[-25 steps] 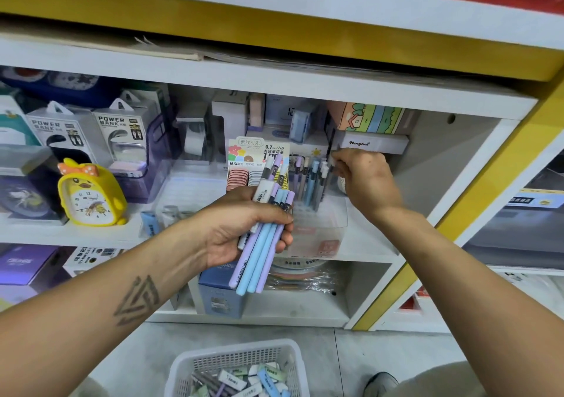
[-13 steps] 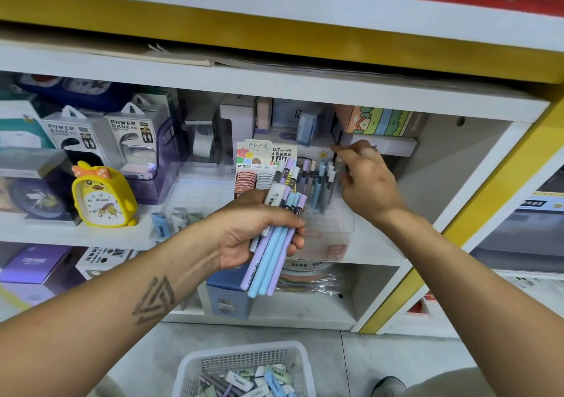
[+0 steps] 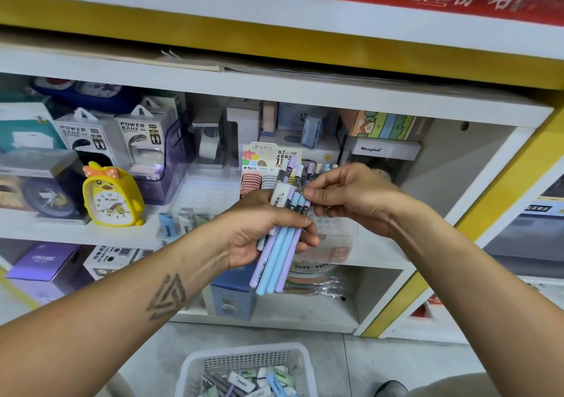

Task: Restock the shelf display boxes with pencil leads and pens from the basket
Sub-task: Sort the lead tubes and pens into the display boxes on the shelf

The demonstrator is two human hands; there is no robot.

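The right hand (image 3: 351,195) has come back from the clear display box (image 3: 332,232) at the right end of the middle shelf, where a second ago it was reaching in among the standing pens; now it sits just in front of that box, its thumb and forefinger pinching the top of one pen in the bundle of pens (image 3: 282,238); the view has also drifted a little, so the shelf sits lower and further right than before. The left hand (image 3: 262,229) grips that bundle as it did earlier, fingers curled round the middle of the purple and blue barrels, with a small white lead case pressed against them under the thumb; the pens slant up to the right, their lower ends hanging below the palm, their caps touching the right hand's fingertips. Behind the two hands, pink and grey lead cases (image 3: 259,181) stand in a card-backed display box, just left of the clear box. On the floor by the near edge of the shelf unit, a white basket (image 3: 244,363) holds more pens and small cases, well below both hands.
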